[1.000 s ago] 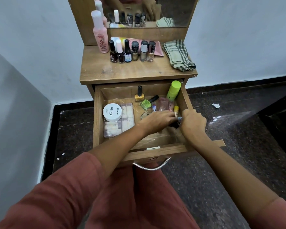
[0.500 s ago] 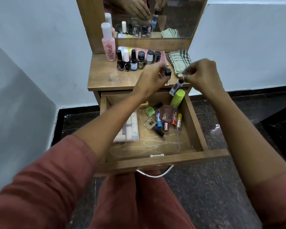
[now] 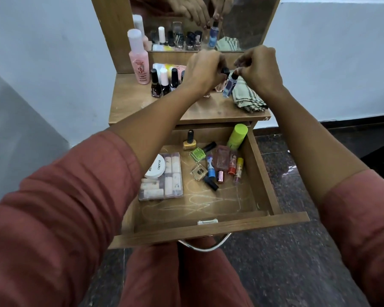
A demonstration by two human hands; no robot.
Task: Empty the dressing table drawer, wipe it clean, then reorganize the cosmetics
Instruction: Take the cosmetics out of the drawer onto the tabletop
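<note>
Well, in the head view both hands are raised over the dressing table top [image 3: 142,107] in the upper centre of the frame. The left hand [image 3: 203,72] has its fingers curled round a small dark-capped bottle [image 3: 225,70], most of which the hand hides. Just to its right, the right hand [image 3: 261,69] pinches a blue bottle [image 3: 228,85] by its dark cap, so that the bottle hangs tilted beside the folded checked cloth [image 3: 248,96]. Left of the hands, a row of nail polish bottles [image 3: 164,82] stands upright next to a tall pink bottle [image 3: 140,63], with the mirror [image 3: 242,23] behind them at the top. Lower down, in the middle of the frame, the drawer [image 3: 208,227] is pulled out. It holds a yellow nail polish [image 3: 189,144] standing at the back, a green-capped tube [image 3: 237,136] leaning in the back right corner, a cluster of small bottles and tubes [image 3: 220,165] lying near the centre, and a clear case [image 3: 173,178] on the left with a white round jar [image 3: 156,169] resting on it.
</note>
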